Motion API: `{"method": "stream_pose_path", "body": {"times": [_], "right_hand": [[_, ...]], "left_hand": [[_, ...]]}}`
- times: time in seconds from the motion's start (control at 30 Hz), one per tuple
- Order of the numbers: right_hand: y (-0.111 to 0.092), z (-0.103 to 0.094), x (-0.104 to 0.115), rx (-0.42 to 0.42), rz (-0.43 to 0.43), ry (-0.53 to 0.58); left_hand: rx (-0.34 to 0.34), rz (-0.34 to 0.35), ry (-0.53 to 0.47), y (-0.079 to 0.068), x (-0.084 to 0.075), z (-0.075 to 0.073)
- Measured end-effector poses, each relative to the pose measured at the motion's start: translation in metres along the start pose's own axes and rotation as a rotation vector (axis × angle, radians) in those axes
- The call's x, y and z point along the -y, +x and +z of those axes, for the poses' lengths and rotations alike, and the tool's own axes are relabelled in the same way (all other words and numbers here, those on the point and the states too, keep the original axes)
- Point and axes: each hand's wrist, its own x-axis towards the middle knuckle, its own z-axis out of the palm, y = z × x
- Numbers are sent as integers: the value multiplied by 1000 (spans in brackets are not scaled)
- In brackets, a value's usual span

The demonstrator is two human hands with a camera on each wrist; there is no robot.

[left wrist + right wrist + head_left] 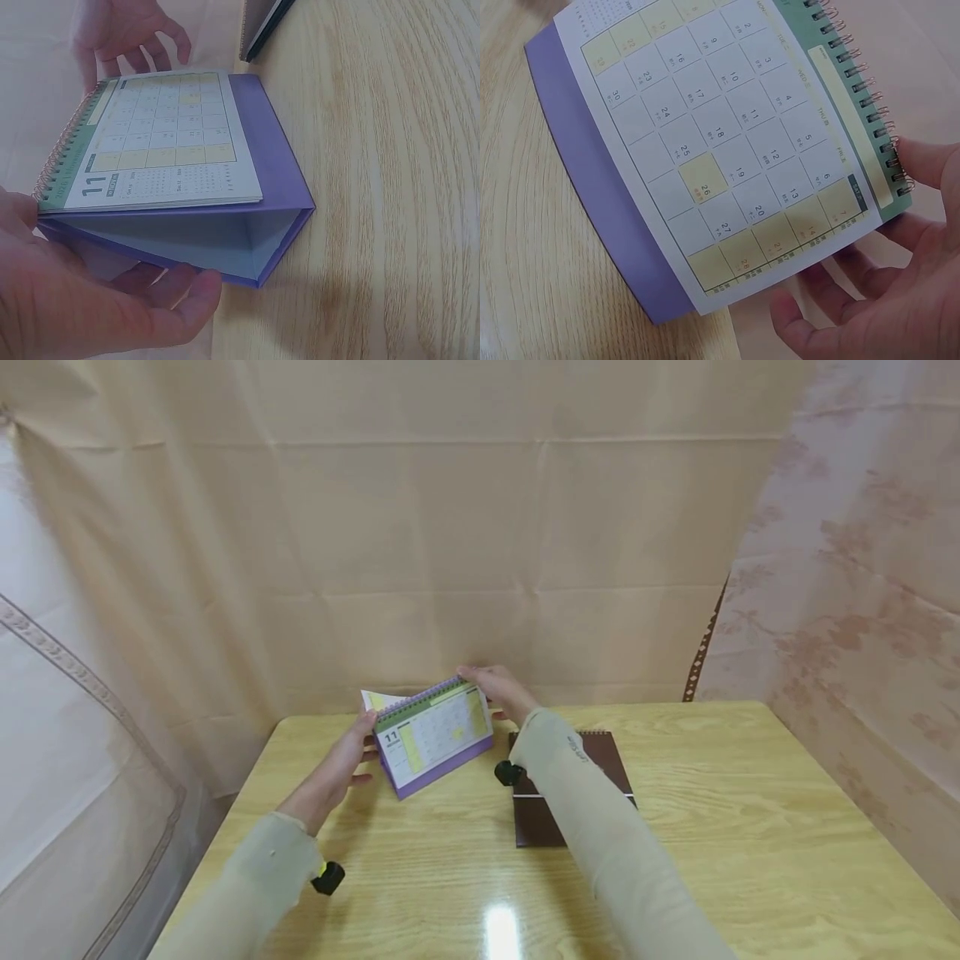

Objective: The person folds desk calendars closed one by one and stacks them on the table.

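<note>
A spiral-bound desk calendar with a purple stand stands at an angle near the table's back edge, its page marked 11 facing me. My left hand holds its left upper corner, thumb by the coil and fingers along the open side of the stand. At the opposite upper corner, my right hand grips the calendar with the thumb at the coil and fingers behind. Behind the coil, part of a white and yellow sheet sticks out. Whether the stand's base fully touches the table cannot be made out.
A dark brown spiral notebook with a pale band lies right of the calendar, partly under my right forearm. The wooden table backs onto a beige curtain. Patterned cloth hangs at the right.
</note>
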Motion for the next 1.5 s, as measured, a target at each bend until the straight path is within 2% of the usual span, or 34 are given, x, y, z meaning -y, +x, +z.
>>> {"method": "stream_pose_path", "body": {"times": [0.17,0.33,0.53,0.7,0.97,1.3,1.5], "right_hand": [[2,-1,0,-9,-3,7],[4,-1,0,-6,18,11],[4,-3,2,-10,51,6],[5,-2,1,0,51,5],[4,-3,4,-1,41,21],[7,-2,9,8,27,16],[14,1,14,-22,30,15]], "left_hand": [[-12,5,-28,2,0,2],[-19,2,-98,5,1,3],[-19,50,-270,8,-3,-3],[-20,39,-370,7,-8,-4],[-10,55,-299,8,-15,-3],[-47,65,-226,9,-17,-4],[-79,89,-152,10,-23,-5]]}}
